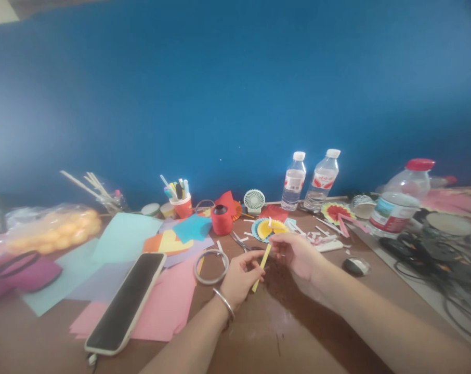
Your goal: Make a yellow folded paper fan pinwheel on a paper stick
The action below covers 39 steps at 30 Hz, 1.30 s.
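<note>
A narrow yellow paper strip (262, 266) is held over the brown table between my two hands. My left hand (241, 275), with a silver bangle on the wrist, pinches its lower half. At the upper end, my right hand (296, 254) has its fingers closed around the strip; some fingertips are hidden. Just beyond the hands lies a pleated paper rosette (270, 228) in yellow and blue. Scissors (240, 243) rest behind my left hand, partly covered by it. A roll of tape (211, 267) lies to the left of that hand.
At left, a phone (128, 301) lies on pink paper (169, 306) near other coloured sheets. Two water bottles (293, 182) stand at the back by the blue wall. A larger red-capped bottle (399, 200) and black cables (426, 259) are at right. A mouse (355, 266) sits near my right forearm.
</note>
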### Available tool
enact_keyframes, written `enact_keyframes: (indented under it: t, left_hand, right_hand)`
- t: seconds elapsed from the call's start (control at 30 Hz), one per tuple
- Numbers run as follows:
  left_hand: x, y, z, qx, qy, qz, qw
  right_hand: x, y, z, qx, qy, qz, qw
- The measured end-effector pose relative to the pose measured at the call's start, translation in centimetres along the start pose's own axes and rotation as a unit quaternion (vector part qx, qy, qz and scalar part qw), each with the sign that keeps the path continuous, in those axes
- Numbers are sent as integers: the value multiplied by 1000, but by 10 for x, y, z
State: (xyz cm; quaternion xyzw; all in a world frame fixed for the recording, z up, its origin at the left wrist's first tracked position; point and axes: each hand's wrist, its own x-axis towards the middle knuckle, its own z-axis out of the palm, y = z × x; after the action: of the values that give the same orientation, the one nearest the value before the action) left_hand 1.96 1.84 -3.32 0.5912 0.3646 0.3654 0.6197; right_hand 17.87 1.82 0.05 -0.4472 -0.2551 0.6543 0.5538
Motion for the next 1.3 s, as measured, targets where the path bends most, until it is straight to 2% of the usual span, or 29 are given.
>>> enact_keyframes:
  t: [0.1,0.2,0.33,0.43,0.57,0.63,0.7,0.87,0.97,1.1,1.3]
  left_hand:
    - [0,1,1,-12,13,2,1000]
    - [-1,1,1,-28,24,-5,999]
    - [0,-1,1,-57,25,-8,998]
    - [0,-2,0,-81,30,-13,996]
    - [1,0,0,-99,35,-11,994]
    - [1,1,1,-105,38,-11,994]
    - [1,1,1,-114,45,-14,992]
    - [1,2,2,-132,56,-10,990]
    - [1,1,2,-140,45,1,989]
    - [1,-1,1,-141,39,14,989]
    - [1,-1,0,-180,33,7,983]
  right_hand:
    - [0,-4,-1,20,-4,52,998]
    - [1,-3,-1,31,-15,51,998]
    - [2,3,-2,12,-48,-14,999]
    - [1,6,-2,-26,-47,-88,995]
    - [-3,8,-1,-149,-19,-193,970]
    - [-5,8,-1,-233,-12,-256,938]
    - [-8,7,-2,-320,-17,-325,890]
    - [-11,11,-6,-506,-42,-486,711]
    - [-10,14,-8,-561,-62,-530,633]
    - [-9,16,-10,-597,-64,-550,580]
    - [-5,14,-15,-625,-68,-559,540]
